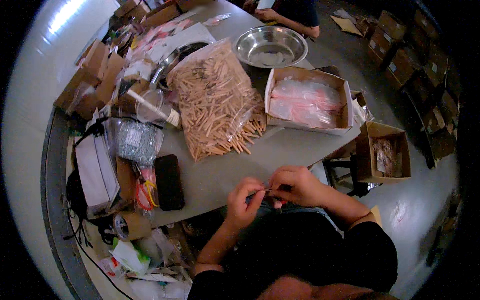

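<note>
A small, thin, dark piece [264, 190], too tiny to identify, sits just below the middle of the frame, between the hands. The left hand [244, 201] pinches it between thumb and forefinger; the right hand [296, 186] is curled, its fingertips closed on the right end. Above, on the grey table [205, 185], lies a clear plastic bag of tan sticks [215, 95], with a white cardboard box [300, 127] to its right. A black rectangular case [169, 182] lies left of the hands.

No text is legible: the label [132, 137] on the silvery bag [146, 148] is blurred.
</note>
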The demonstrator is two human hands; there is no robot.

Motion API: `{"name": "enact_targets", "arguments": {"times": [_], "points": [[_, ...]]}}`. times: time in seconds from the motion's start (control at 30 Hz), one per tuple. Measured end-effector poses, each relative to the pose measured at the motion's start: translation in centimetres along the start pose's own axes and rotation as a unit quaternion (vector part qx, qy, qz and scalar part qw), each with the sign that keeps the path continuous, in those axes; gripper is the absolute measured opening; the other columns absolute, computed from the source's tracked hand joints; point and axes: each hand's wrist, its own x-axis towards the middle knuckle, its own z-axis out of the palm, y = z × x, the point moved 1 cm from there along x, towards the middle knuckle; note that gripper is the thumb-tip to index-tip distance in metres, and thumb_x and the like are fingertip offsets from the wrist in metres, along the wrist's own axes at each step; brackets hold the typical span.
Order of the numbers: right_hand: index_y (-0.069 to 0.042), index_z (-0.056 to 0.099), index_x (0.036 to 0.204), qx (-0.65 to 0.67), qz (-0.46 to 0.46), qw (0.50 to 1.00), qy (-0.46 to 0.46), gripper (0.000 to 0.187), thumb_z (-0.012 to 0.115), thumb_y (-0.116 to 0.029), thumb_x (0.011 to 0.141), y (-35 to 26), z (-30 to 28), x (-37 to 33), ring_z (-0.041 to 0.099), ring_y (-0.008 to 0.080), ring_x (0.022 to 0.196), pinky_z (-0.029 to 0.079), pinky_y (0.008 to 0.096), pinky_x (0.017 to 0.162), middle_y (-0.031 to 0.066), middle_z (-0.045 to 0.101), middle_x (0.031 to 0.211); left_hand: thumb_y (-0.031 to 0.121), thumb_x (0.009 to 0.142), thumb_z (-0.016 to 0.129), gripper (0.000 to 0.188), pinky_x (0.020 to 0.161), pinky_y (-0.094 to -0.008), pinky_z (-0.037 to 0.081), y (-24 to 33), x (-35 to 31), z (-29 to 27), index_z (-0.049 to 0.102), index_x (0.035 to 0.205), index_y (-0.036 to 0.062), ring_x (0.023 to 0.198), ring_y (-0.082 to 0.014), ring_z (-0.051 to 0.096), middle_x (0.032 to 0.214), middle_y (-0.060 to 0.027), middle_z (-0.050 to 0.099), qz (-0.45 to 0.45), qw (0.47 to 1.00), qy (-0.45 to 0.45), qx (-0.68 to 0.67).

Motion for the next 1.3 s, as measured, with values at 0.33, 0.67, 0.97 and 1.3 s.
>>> {"name": "enact_targets", "arguments": {"times": [0.33,0.67,0.97,1.3], "points": [[-0.004,0.056,0.087,0.029,0.031,0.999,0.022,0.011,0.063,-0.011,0.082,0.9,-2.8,-2.5,0.057,0.0326,0.076,0.046,0.0397,0.067,0.0123,0.056,0.08,0.002,0.085,0.061,0.004,0.072,-0.0328,0.048,1.2,3.4,3.1,0.058,0.088,0.0004,0.078,-0.0274,0.06,0.087,-0.014,0.061,0.006,0.995,-0.095,-0.006],[-0.002,0.055,0.082,-0.116,0.282,0.901,0.309,0.016,0.063,-0.016,0.084,3.8,-12.2,-12.0,0.056,0.0336,0.068,0.046,0.0425,0.063,0.0153,0.058,0.076,0.009,0.084,0.061,0.013,0.086,-0.0421,0.046,0.1,16.9,7.1,0.064,0.096,0.0038,0.097,-0.0332,0.058,0.097,-0.0132,0.065,0.18,0.922,-0.13,0.317],[-0.003,0.054,0.107,-0.367,0.344,0.717,0.482,0.03,0.066,-0.015,0.082,6.8,-16.4,-21.5,0.055,0.0357,0.094,0.047,0.042,0.079,0.0161,0.057,0.099,0.011,0.074,0.062,0.02,0.089,-0.0462,0.034,-5.3,26.5,8.4,0.066,0.093,0.0096,0.101,-0.0258,0.055,0.096,-0.0049,0.065,0.185,0.769,-0.273,0.548],[-0.005,0.057,0.106,-0.248,0.313,0.827,0.395,0.033,0.069,-0.012,0.077,5.9,-13.6,-15.2,0.055,0.037,0.094,0.049,0.0414,0.078,0.0181,0.054,0.105,0.011,0.083,0.054,0.008,0.088,-0.0431,0.034,-4.1,26.9,8.1,0.061,0.086,0.0076,0.084,-0.027,0.063,0.083,-0.0102,0.067,0.092,0.909,-0.213,0.346]]}}
